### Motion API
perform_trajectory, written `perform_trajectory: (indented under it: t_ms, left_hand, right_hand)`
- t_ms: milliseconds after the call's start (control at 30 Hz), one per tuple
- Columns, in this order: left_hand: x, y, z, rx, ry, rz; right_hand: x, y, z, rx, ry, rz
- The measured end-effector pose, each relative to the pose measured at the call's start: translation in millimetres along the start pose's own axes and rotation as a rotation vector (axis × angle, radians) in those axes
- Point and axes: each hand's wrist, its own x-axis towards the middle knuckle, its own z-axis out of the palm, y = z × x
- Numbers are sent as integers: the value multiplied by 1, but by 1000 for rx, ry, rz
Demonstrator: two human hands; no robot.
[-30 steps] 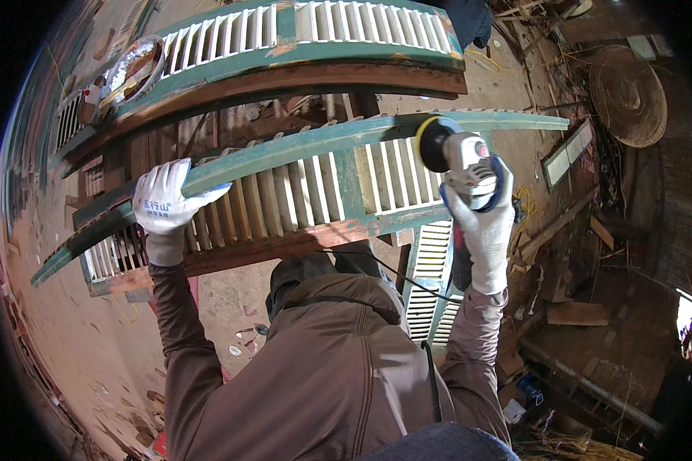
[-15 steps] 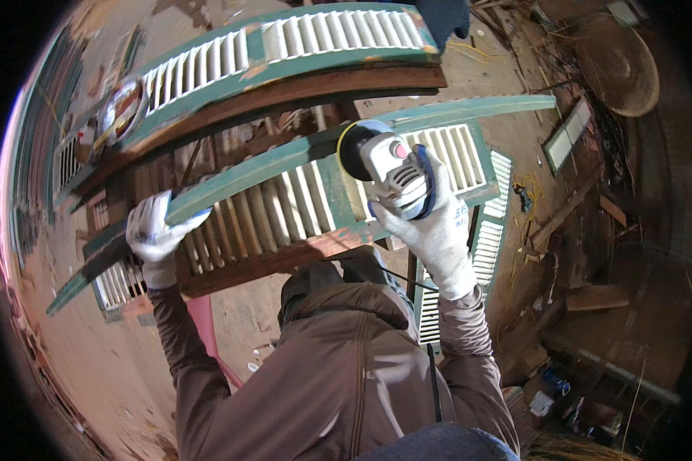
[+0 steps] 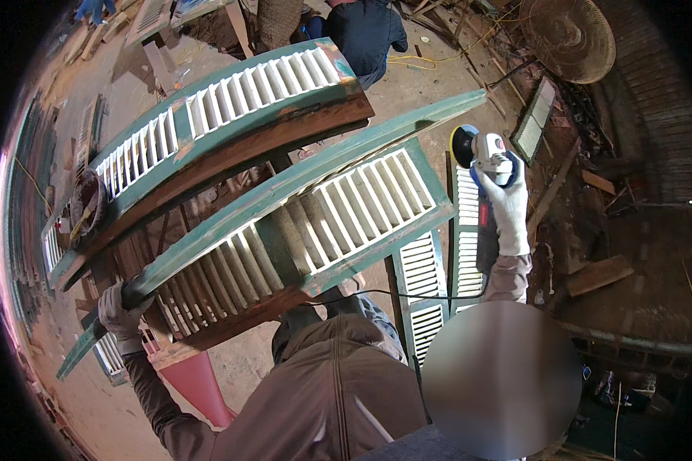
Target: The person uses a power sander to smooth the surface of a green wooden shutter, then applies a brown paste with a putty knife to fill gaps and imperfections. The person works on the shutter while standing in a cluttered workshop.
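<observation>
A white angle grinder [image 3: 487, 150] with a dark, yellow-rimmed disc is gripped in my gloved right hand [image 3: 509, 201], held out beyond the right end of the louvred work. My gloved left hand [image 3: 121, 313] closes around the lower left part of a long green wooden strip [image 3: 392, 129]. This strip slants across a green shutter [image 3: 286, 260] with pale slats, which lies in front of me. Bare reddish wood shows along the shutter's near edge. A black cord [image 3: 392, 293] runs past my legs toward the right.
Behind lies another green louvred shutter [image 3: 183, 138], with a round container [image 3: 88, 206] on its left end. More shutters [image 3: 423, 269] stand low at right. A person in dark clothes [image 3: 359, 37] crouches at the back. A red chair [image 3: 194, 383] is near my left; a woven basket [image 3: 567, 38] sits far right.
My right hand has carried the grinder from over the shutter out to the right, past its end. My left hand still grips the green strip. The whole view has shifted.
</observation>
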Motion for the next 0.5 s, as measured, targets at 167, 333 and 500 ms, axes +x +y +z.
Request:
perform_trajectory:
  t_ms: [167, 333, 500]
  left_hand:
    - [-15, -11, 8, 39, 21, 12]
    - [-29, -10, 5, 40, -17, -37]
    - [-29, 5, -3, 47, -62, -38]
  right_hand:
    - [58, 34, -7, 34, -32, -54]
    - [83, 31, 2, 89, -148, -23]
    - [108, 52, 0, 181, -127, -31]
